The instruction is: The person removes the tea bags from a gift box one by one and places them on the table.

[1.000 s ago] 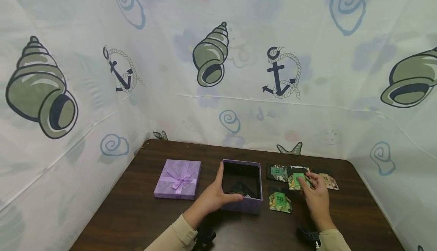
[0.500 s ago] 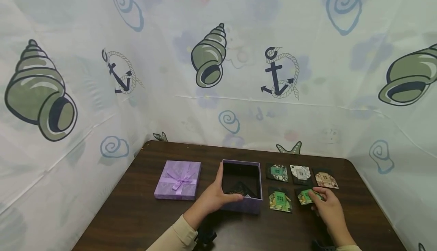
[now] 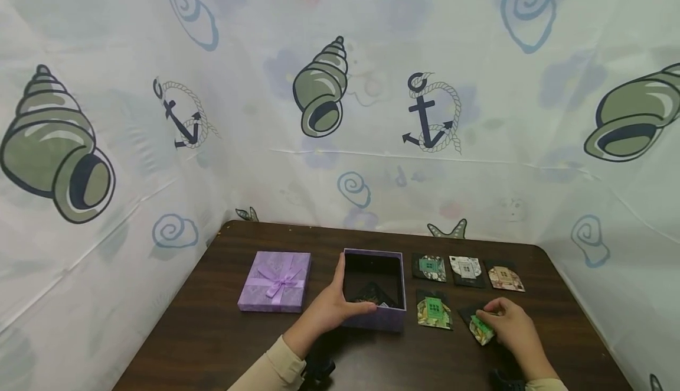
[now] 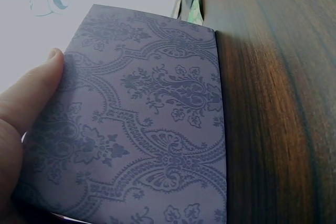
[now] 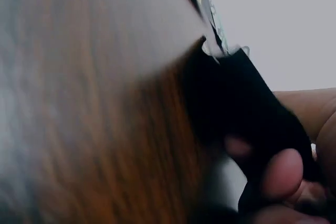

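Observation:
My left hand (image 3: 330, 307) holds the open purple box (image 3: 374, 321) at its near left corner, thumb at the front rim and fingers along the left side. In the left wrist view the box's embossed side wall (image 4: 152, 108) fills the middle. Inside the box lie dark packets (image 3: 374, 294). My right hand (image 3: 512, 325) pinches a small flat black packet with green print (image 3: 482, 331), tilted close over the table, right of a similar green packet (image 3: 434, 311). The right wrist view shows the held packet's dark side (image 5: 236, 98) near the fingertips.
Behind lie three more packets in a row: one teal (image 3: 429, 267), one white (image 3: 467, 270), one beige (image 3: 504, 277). The purple lid with a ribbon bow (image 3: 275, 283) lies left of the box on the dark wooden table (image 3: 212, 332). A printed curtain (image 3: 382, 196) hangs behind.
My right hand has brought the green packet from over the white packet in the back row toward the front, uncovering that one, and turned it. The left hand stays on the box.

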`<action>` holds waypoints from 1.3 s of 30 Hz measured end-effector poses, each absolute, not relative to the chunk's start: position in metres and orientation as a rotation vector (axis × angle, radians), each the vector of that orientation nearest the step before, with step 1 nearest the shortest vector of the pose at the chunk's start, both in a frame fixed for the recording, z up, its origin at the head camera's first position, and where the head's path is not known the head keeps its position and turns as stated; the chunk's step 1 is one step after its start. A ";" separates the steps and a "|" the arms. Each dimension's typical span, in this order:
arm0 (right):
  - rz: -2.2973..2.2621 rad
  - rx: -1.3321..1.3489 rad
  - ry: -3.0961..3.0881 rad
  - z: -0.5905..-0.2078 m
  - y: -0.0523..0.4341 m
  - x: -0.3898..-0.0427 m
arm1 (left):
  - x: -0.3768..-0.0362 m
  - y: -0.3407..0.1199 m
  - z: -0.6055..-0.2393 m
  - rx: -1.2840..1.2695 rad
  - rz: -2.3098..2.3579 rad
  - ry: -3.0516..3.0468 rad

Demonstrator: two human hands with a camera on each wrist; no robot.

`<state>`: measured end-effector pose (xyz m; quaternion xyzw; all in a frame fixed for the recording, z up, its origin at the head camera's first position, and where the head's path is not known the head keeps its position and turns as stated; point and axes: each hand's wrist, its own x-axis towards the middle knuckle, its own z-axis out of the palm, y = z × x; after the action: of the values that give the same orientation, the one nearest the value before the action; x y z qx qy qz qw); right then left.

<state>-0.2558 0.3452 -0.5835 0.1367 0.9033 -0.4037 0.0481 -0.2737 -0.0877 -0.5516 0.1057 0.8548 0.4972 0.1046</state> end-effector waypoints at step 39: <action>-0.894 0.226 2.899 -0.584 0.349 -0.259 | -0.275 -0.089 -0.552 0.321 1.459 2.510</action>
<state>-0.2593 0.3491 -0.5844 0.0743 0.9518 -0.2934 0.0495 -0.2749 -0.0893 -0.5525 0.1092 0.8541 0.4964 0.1103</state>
